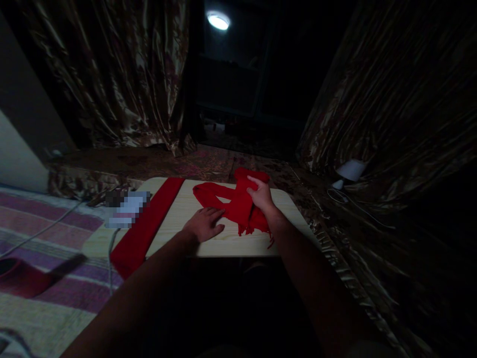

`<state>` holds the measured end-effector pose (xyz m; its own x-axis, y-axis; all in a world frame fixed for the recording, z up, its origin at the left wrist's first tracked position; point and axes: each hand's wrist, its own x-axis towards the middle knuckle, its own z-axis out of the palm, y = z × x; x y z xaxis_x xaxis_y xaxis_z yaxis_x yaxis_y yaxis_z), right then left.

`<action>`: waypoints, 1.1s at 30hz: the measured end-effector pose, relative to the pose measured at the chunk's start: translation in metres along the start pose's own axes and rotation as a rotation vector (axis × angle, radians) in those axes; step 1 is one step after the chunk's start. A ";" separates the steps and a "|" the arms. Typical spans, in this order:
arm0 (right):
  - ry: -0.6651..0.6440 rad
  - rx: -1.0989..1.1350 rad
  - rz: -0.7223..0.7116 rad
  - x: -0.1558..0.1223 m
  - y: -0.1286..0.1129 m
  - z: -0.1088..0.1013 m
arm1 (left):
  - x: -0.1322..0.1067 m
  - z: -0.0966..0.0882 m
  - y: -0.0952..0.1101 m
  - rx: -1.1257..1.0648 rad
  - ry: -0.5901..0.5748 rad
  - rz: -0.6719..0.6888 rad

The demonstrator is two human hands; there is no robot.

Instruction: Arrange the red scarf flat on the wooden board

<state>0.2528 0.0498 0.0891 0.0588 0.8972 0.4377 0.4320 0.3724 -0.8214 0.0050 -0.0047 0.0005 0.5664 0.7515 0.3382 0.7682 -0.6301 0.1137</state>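
A red scarf (pixel 238 206) with a fringed end lies partly folded on a small wooden table (pixel 186 243), its narrower part curving into a loop on the left. My right hand (pixel 262 195) is on the scarf's upper right part and grips it, thumb and index finger showing on top and the other fingers largely hidden. Resting palm down, my left hand (pixel 204 223) has its fingers stretched out, with the fingertips at the scarf's left lower edge. A separate flat red strip of cloth (pixel 152 219) lies across the table's left side and hangs over the front edge.
A blurred-out pale item (pixel 128 209) lies at the table's left edge, beside a cable (pixel 112 253). A white lamp (pixel 352 170) stands at right. Patterned curtains (pixel 149 74) hang behind, and a striped rug or cover (pixel 70 278) spreads at left with a red object (pixel 26 278).
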 end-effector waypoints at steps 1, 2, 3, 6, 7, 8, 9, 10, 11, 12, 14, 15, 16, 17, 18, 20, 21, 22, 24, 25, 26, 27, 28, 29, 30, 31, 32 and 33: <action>-0.004 -0.096 -0.028 -0.001 -0.002 -0.001 | 0.000 0.000 0.000 0.003 -0.001 -0.003; -0.005 -0.204 -0.068 -0.003 -0.004 -0.002 | 0.000 0.001 0.000 0.004 -0.002 -0.005; -0.004 -0.317 -0.119 -0.007 -0.007 -0.003 | 0.000 0.001 0.000 0.004 -0.003 -0.007; -0.010 -0.639 -0.288 -0.019 -0.017 -0.005 | 0.000 0.001 0.000 0.002 -0.004 -0.020; -0.013 -0.724 -0.331 -0.023 -0.020 -0.006 | 0.000 0.001 0.000 0.000 -0.004 -0.021; -0.016 -0.791 -0.364 -0.027 -0.023 -0.006 | 0.001 0.001 0.000 -0.003 -0.003 -0.021; -0.020 -0.838 -0.395 -0.029 -0.026 -0.008 | 0.001 0.000 0.001 -0.006 0.000 -0.021; -0.022 -0.871 -0.423 -0.031 -0.029 -0.009 | 0.001 0.000 0.001 -0.008 0.003 -0.019; -0.025 -0.893 -0.449 -0.032 -0.030 -0.011 | 0.001 0.000 0.001 -0.009 0.007 -0.017; -0.027 -0.909 -0.471 -0.032 -0.031 -0.013 | 0.001 0.000 0.001 -0.009 0.010 -0.014; -0.016 -0.922 -0.488 -0.031 -0.031 -0.018 | 0.001 -0.001 0.001 -0.007 0.021 -0.008; 0.007 -0.919 -0.472 -0.029 -0.029 -0.020 | 0.001 -0.001 0.001 -0.007 0.028 -0.008; 0.042 -0.908 -0.437 -0.028 -0.027 -0.022 | 0.001 -0.001 0.001 -0.010 0.036 -0.008; 0.086 -0.891 -0.386 -0.026 -0.024 -0.025 | 0.001 -0.001 0.001 -0.015 0.045 -0.011; 0.134 -0.868 -0.325 -0.025 -0.021 -0.027 | 0.001 -0.002 0.001 -0.021 0.053 -0.015; 0.232 -0.826 -0.205 -0.025 -0.016 -0.034 | 0.001 -0.002 0.001 -0.031 0.063 -0.033; 0.282 -0.815 -0.158 -0.026 -0.015 -0.037 | 0.000 -0.002 0.001 -0.033 0.066 -0.048; 0.329 -0.815 -0.123 -0.028 -0.013 -0.042 | 0.000 -0.003 0.001 -0.032 0.066 -0.064; 0.404 -0.841 -0.082 -0.034 -0.011 -0.051 | -0.001 -0.003 0.002 -0.022 0.066 -0.083; 0.427 -0.864 -0.067 -0.036 -0.009 -0.056 | -0.001 -0.004 0.003 -0.015 0.066 -0.084; 0.438 -0.889 -0.052 -0.038 -0.007 -0.061 | -0.001 -0.004 0.003 -0.007 0.067 -0.083; 0.433 -0.916 -0.030 -0.040 -0.004 -0.066 | -0.001 -0.005 0.003 0.002 0.067 -0.081; 0.410 -0.944 0.004 -0.041 -0.001 -0.071 | -0.001 -0.005 0.004 0.012 0.068 -0.078; 0.364 -0.969 0.055 -0.042 0.003 -0.076 | 0.000 -0.006 0.004 0.023 0.069 -0.077; 0.287 -0.989 0.121 -0.042 0.008 -0.081 | 0.000 -0.007 0.004 0.034 0.071 -0.078; 0.183 -1.004 0.198 -0.042 0.012 -0.084 | 0.000 -0.007 0.004 0.044 0.074 -0.079; 0.070 -1.016 0.275 -0.043 0.015 -0.087 | 0.000 -0.007 0.005 0.052 0.076 -0.081; -0.031 -1.029 0.332 -0.044 0.019 -0.088 | 0.000 -0.008 0.005 0.058 0.079 -0.083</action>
<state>0.3376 -0.0037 0.0868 0.2958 0.9276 0.2281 0.9480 -0.2556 -0.1898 0.0063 -0.0097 0.0081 0.4764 0.7818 0.4023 0.8290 -0.5519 0.0907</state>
